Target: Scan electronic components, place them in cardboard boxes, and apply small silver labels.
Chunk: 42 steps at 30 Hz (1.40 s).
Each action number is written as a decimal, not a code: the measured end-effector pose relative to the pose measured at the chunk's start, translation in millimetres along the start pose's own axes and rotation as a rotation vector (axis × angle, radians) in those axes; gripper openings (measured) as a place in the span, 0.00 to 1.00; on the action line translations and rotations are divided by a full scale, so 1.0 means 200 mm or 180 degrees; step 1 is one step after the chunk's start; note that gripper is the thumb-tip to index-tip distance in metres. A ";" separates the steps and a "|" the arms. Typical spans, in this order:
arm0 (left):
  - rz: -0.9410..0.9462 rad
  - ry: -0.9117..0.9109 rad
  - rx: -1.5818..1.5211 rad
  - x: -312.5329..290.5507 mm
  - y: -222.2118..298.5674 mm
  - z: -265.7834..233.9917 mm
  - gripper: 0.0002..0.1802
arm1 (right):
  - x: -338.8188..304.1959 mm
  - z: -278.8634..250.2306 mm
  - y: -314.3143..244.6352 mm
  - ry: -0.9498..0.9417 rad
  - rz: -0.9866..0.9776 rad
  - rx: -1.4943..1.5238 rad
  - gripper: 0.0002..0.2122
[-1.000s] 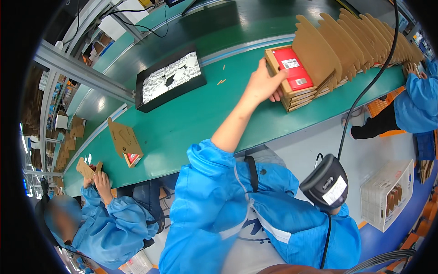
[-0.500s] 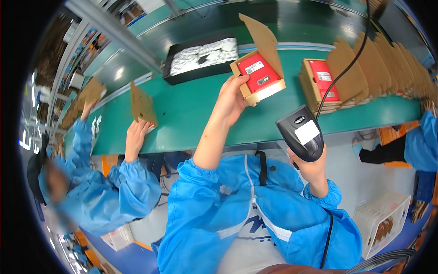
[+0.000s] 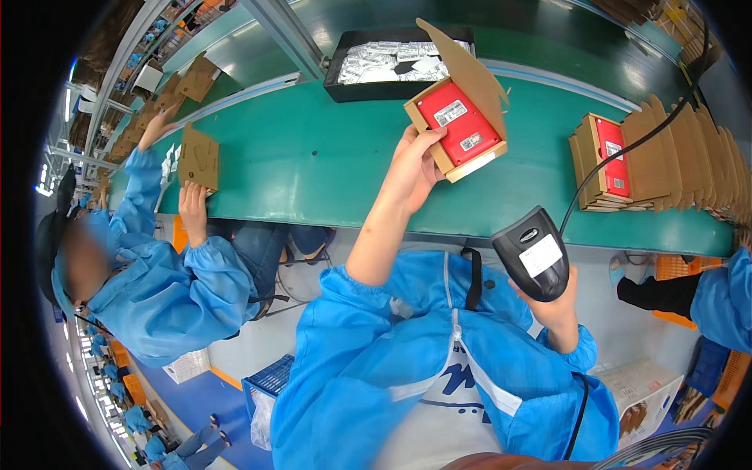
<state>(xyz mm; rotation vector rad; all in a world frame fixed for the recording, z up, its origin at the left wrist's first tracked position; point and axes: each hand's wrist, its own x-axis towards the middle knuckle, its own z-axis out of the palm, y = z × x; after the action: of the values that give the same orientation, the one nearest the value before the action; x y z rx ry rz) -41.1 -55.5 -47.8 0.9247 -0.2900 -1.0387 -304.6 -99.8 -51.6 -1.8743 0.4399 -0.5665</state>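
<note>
My left hand (image 3: 415, 164) grips a small open cardboard box (image 3: 470, 166) above the bench, its thumb over the near left edge. Inside the box lies a flat red device (image 3: 460, 124) with two white labels, and the brown lid stands up at the back. In my right hand (image 3: 556, 309) is a black barcode scanner (image 3: 533, 249) with a white label on top, held in front of the bench edge. The scanner's head points up toward the bench. Its black cable (image 3: 627, 150) runs up to the upper right.
A row of open cardboard boxes (image 3: 658, 153) with red devices stands on the green bench (image 3: 290, 168) at right. At the back is a black tray (image 3: 345, 92) of white labelled pieces. A co-worker (image 3: 164, 286) at left handles another box (image 3: 199, 157).
My view has turned a little to the left, so the bench and its boxes appear farther right. My left hand still holds the box and my right the scanner. The co-worker's raised hand has shifted.
</note>
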 end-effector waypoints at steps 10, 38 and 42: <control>-0.0345 -0.0215 -0.0441 0.04 -0.04 -0.06 0.23 | 0.12 0.12 -0.10 0.0392 0.0140 -0.0229 0.18; 0.1501 0.0380 0.1127 0.07 -0.11 -0.11 0.26 | 0.93 -0.15 -0.71 -0.1449 0.1708 -0.0968 0.21; 0.1503 0.0610 0.1378 0.06 -0.12 -0.11 0.27 | 1.00 -0.11 -0.67 -0.1609 0.1814 -0.1093 0.21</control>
<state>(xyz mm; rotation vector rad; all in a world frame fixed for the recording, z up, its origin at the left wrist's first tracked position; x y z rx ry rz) -36.6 -59.4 -82.4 1.2593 -0.5554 -0.4516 -149.9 -178.9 115.5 -2.0004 0.7216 0.3803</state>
